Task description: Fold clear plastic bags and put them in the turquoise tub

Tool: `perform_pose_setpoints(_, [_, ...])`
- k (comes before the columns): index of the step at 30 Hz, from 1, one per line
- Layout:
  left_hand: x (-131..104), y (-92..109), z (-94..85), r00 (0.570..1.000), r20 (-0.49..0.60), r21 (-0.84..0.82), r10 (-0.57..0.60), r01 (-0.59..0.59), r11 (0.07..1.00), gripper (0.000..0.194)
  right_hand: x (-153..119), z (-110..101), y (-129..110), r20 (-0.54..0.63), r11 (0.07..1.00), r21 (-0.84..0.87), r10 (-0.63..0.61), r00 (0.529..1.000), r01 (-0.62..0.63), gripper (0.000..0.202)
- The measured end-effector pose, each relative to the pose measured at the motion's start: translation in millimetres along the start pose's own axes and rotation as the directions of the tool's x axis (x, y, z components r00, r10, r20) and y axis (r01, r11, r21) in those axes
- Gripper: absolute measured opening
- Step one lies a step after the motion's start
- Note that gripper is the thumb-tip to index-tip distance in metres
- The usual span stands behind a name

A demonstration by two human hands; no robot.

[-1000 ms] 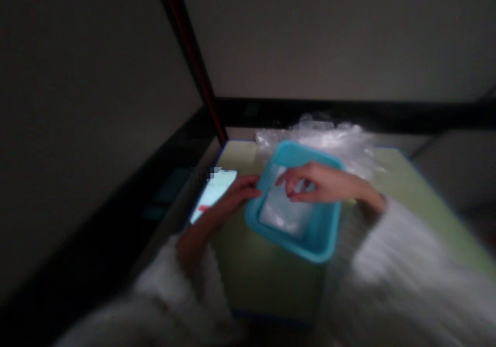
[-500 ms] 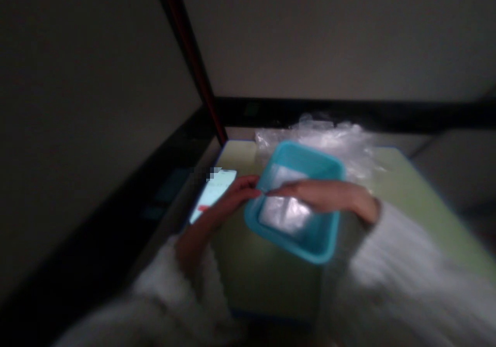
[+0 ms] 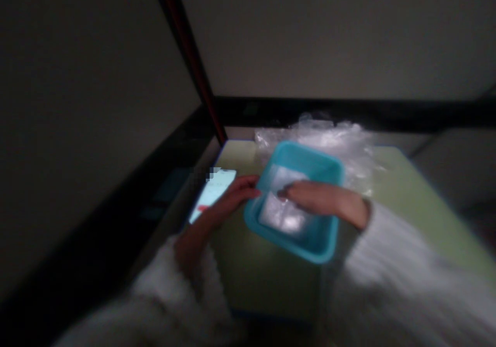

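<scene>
A turquoise basket (image 3: 325, 251) rests on the pale green table, with clear plastic packets (image 3: 289, 220) lying inside it. At the basket's left rim is my left hand (image 3: 238, 194), its thumb and fingers closed on the rim. My right hand (image 3: 320, 197) reaches over the basket from the right, fingers bent down and pressed together above the packets. Its fingertips are blurred, and whatever they pinch is too small to make out.
Crumpled clear plastic bags (image 3: 333, 135) are heaped behind the basket. A lit phone (image 3: 215, 189) lies at the left edge of the table (image 3: 267, 280). A dark wall ledge (image 3: 368, 114) runs behind.
My right hand has moved away from the left rim and my left fingertips, and lower over the packets. My left hand and the basket look unmoved.
</scene>
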State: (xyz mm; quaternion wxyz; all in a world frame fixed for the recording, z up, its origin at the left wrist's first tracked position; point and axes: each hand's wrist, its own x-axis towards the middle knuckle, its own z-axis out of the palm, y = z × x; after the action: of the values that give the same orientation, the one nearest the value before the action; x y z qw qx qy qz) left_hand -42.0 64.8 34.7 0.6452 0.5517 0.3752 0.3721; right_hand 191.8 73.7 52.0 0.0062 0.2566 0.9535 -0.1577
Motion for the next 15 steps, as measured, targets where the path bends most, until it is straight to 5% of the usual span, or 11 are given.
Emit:
perform_pose_setpoints(10, [-1.2, 2.5, 2.7, 1.0, -0.018, 0.003, 0.01, -0.01, 1.0, 0.018, -4.5, -22.7, -17.3, -0.063, 0.996, -0.086, -0.005, 0.998, 0.0, 0.025])
perform_pose_setpoints(15, [-0.1, 1.5, 1.0, 1.0, -0.021, 0.007, -0.019, 0.019, 1.0, 0.019, -4.4, -32.6, -30.2, 0.157, 0.995, 0.063, -0.085, 0.984, 0.076, 0.026])
